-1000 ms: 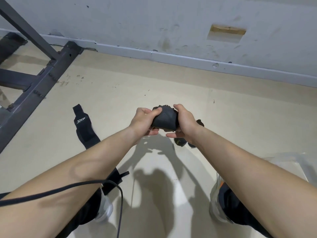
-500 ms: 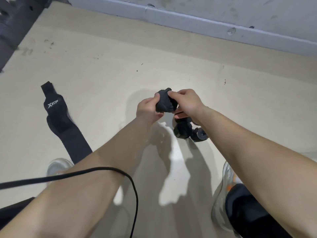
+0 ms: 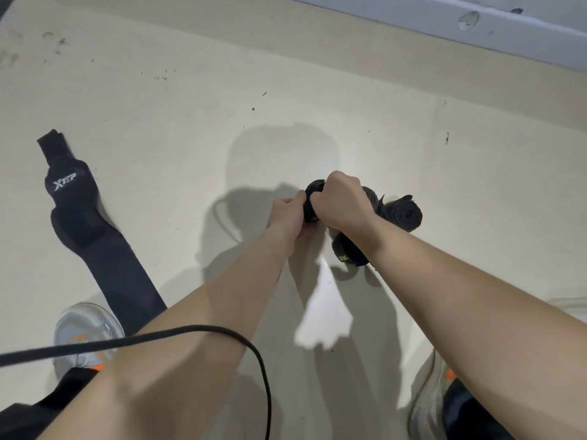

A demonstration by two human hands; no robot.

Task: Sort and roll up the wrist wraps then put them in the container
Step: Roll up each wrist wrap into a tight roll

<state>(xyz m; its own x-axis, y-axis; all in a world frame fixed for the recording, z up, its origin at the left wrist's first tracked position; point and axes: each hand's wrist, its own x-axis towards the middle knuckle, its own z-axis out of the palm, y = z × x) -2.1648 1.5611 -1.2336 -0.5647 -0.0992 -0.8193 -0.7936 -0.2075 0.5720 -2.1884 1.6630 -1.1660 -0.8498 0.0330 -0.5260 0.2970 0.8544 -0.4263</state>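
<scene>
Head view, looking down at the beige floor (image 3: 317,90). I see both hands meeting just right of the frame centre. The right hand (image 3: 341,201) is curled over the top of a black rolled wrist wrap (image 3: 308,211). The left hand (image 3: 286,214) pinches the same roll from its 9 o'clock side, so both hands hold this one wrap between them. Whether the roll touches the floor I cannot tell. At 3 o'clock of the hands a dark grey finished roll (image 3: 405,214) lies on the floor with its spiral end toward the camera, partly hidden behind the right wrist. At 5 o'clock of the hands, just beside the right forearm, lies a second black roll (image 3: 347,250) bearing a small yellowish label. Well apart from these, at 9 o'clock in the frame, an unrolled black wrap (image 3: 79,217) with a white XTEP logo lies flat. It runs from 10 o'clock toward 7 o'clock until its lower end passes under the left forearm. A grey shoe with orange marks (image 3: 82,328) stands at 8 o'clock, just beside that wrap, and a second shoe (image 3: 427,395) stands at 5 o'clock. A black cable (image 3: 190,331) crosses over the left forearm. A grey baseboard (image 3: 444,23) runs along 1 o'clock.
</scene>
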